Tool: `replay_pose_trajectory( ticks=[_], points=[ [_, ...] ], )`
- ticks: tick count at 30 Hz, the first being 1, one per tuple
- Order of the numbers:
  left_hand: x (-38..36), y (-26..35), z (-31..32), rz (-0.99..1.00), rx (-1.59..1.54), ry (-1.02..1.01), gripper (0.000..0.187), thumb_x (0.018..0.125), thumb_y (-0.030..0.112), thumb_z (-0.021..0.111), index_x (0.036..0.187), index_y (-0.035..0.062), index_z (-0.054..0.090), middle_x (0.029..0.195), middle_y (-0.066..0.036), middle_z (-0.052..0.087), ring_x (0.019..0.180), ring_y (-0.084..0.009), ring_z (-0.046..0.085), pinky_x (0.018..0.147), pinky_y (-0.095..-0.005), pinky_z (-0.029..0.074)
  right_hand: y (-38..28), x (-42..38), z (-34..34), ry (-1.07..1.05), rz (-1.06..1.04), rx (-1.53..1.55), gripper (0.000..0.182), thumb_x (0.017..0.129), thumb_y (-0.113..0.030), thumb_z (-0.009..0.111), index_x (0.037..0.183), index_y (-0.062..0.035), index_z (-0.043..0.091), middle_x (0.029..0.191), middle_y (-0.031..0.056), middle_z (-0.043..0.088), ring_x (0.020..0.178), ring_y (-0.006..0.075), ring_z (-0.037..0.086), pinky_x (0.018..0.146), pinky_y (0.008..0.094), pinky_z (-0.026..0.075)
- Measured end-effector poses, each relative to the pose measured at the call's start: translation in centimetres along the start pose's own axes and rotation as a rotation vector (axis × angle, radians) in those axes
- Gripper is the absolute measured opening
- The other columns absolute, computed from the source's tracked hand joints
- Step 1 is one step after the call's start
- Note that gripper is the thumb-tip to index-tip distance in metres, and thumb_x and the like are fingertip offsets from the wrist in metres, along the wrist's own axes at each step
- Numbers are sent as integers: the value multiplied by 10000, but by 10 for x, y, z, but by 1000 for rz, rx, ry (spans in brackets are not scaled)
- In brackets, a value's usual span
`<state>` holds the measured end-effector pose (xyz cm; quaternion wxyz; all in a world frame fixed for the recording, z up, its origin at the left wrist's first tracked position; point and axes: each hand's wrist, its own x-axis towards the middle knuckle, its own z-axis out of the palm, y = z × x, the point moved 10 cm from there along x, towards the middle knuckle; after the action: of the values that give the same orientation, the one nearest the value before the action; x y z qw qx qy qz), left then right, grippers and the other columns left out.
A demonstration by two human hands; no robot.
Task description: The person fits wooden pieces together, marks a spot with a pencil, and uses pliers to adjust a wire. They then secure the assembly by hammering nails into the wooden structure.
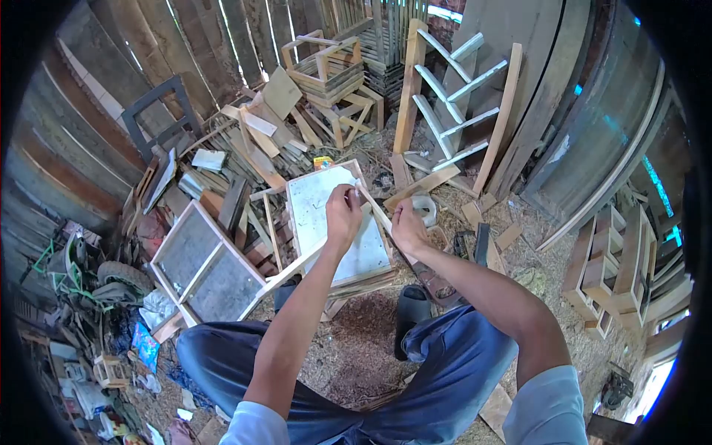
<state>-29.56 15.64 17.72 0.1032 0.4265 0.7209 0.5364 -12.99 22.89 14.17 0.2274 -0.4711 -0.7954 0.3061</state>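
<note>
My left hand (345, 221) is above a white-topped board (306, 199) with a wooden rim. Its fingers are pinched at the upper end of a thin wooden strip (376, 211). The strip slants down to the right, toward my right hand (408, 228). That hand is closed just right of the board, fingertips together; what it holds, if anything, is too small to make out. Another pale strip (293, 267) passes below my left forearm. A wooden frame with a dark panel (215, 271) leans to the left of the board.
Scrap wood (256, 126) is heaped behind the board. A white roll (425, 208) lies beyond my right hand. At the back stands a wooden rack with slanted slats (445, 96). Stacked wooden frames (612, 267) are at the right, a wheeled machine (119, 278) at the left.
</note>
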Motion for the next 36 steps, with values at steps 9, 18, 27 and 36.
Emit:
replay_pose_trajectory(
  ticks=[9,18,27,36],
  points=[
    [-16,87,21,368,-91,-293,195,806,-27,606,999,-12,629,892,-126,669,757,-210,639,689,-324,501,-64,-2,-50,-135,-326,96,165,879,-125,500,927,26,547,935,230,580,885,415,563,777,464,450],
    [-35,102,143,29,-247,-835,190,860,-25,594,1046,-36,627,810,-82,664,704,-128,626,633,-268,525,47,0,-106,-239,-116,103,245,898,-225,556,980,-7,631,828,155,652,720,255,612,678,367,463],
    [-112,90,319,-389,-439,-824,146,851,45,631,980,-21,647,825,-81,672,663,-141,640,585,-275,512,318,-30,-162,70,485,114,244,847,-238,578,971,-46,664,886,139,677,832,253,661,742,363,502],
    [-187,-110,426,-763,-442,-587,182,879,112,623,1044,36,630,885,-69,676,736,-145,632,603,-263,484,385,-82,-69,-65,618,-102,247,838,-193,562,1038,-72,643,1039,184,647,974,314,632,848,401,497]
  ],
)
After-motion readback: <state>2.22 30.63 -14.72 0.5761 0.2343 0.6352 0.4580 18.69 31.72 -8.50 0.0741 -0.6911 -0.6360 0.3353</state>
